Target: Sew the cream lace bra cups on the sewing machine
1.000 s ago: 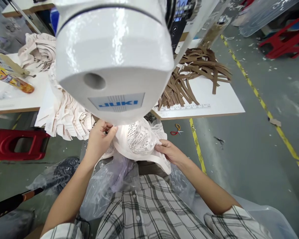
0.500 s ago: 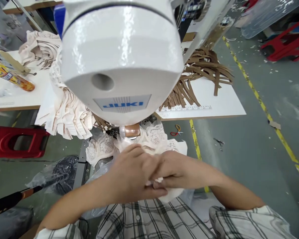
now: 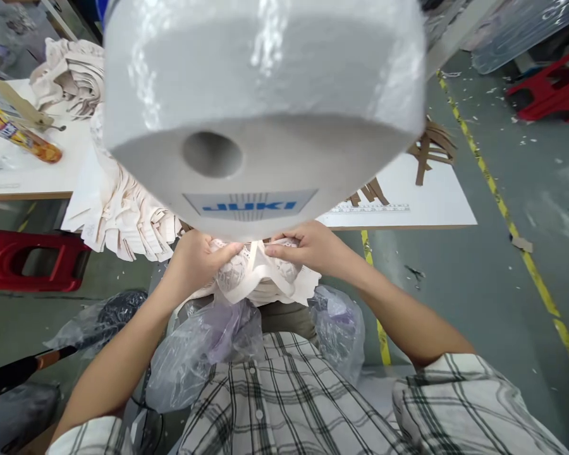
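A cream lace bra (image 3: pixel 260 278) is stretched between my hands, just below the head of a white JUKI sewing machine (image 3: pixel 260 145). My left hand (image 3: pixel 201 258) pinches its left cup, thumb on top. On the other cup, my right hand (image 3: pixel 308 246) has a similar pinch, its thumb pointing inward. Fingers beneath the fabric are partly hidden. The machine head covers the needle area and the bra's far edge.
Layered cream fabric pieces (image 3: pixel 128 221) hang at the table's left. Brown strips (image 3: pixel 434 151) and a ruler (image 3: pixel 374 208) lie on the right tabletop. A red stool (image 3: pixel 33 259) stands at left. Clear plastic bags (image 3: pixel 203 354) hang near my lap. Small scissors (image 3: pixel 415 273) lie on the floor.
My hands have separated and moved forward to the machine head; before, they were together near my body over the bundled fabric. The bra is now spread out. My view has moved closer to the machine.
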A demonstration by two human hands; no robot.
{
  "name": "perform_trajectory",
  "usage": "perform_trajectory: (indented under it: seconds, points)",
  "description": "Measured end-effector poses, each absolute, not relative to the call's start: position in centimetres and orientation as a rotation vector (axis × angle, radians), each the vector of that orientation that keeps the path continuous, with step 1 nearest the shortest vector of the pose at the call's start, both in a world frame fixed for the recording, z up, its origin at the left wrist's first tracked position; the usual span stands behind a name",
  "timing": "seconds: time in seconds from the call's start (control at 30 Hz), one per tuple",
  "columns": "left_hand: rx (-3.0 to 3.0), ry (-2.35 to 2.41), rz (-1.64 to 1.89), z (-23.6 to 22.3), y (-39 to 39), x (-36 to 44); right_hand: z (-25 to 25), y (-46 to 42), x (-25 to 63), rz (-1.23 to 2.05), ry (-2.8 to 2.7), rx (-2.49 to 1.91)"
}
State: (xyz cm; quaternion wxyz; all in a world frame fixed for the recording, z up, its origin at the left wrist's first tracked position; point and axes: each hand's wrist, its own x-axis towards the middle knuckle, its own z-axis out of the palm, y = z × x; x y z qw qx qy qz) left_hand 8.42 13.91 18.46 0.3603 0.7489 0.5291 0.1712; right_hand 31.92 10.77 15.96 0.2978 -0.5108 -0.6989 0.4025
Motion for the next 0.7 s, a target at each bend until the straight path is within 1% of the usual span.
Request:
perform_trajectory:
  seconds: [0.27,0.47,0.6,0.7]
  points:
    - [2.064,1.181,0.695,17.5,15.9,8.4,15.8,12.0,32.1,1.056,-1.8,-1.335]
    - [2.049,1.222,0.638,17.4,16.1,8.3,14.9,12.7,32.4,1.085,-1.779,-1.293]
    - [2.027,1.17,0.706,17.8,15.9,8.3,14.2,12.9,32.5,1.054,-1.786,-1.297]
    - [1.919,1.269,0.733,17.9,16.0,8.3,13.8,12.7,32.5,1.019,-1.758,-1.347]
